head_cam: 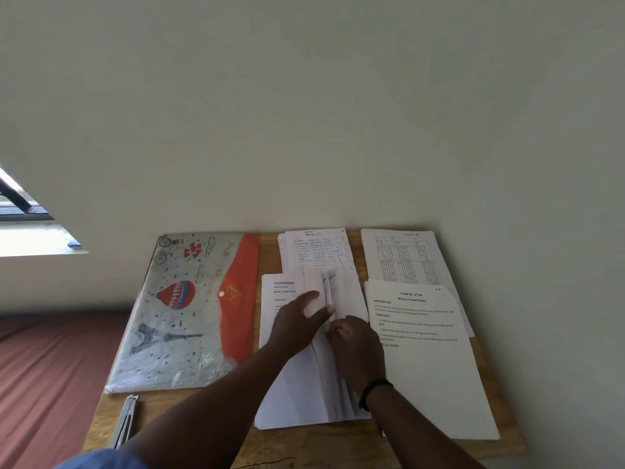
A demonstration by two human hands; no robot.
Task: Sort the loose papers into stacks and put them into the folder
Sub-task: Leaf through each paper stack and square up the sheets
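Observation:
A grey folder [176, 313] with a hot-air balloon print and an orange flap lies closed at the table's left. Beside it sits a thick stack of printed papers [291, 394], its upper sheets lifted and fanned. My left hand [297, 321] lies on that stack with fingers stretched over the raised sheets. My right hand [355, 346] curls round the edges of the lifted sheets from the right. Another printed stack [429, 377], headed with a task title, lies at the right. A handwritten stack [316, 248] and a stack of tables [404, 257] lie at the back.
The small wooden table [203, 421] stands against a pale wall. A metal clip-like tool [126, 421] lies near its front left corner. A reddish-brown bed surface [50, 374] spreads to the left, and a window [23, 211] is at the far left.

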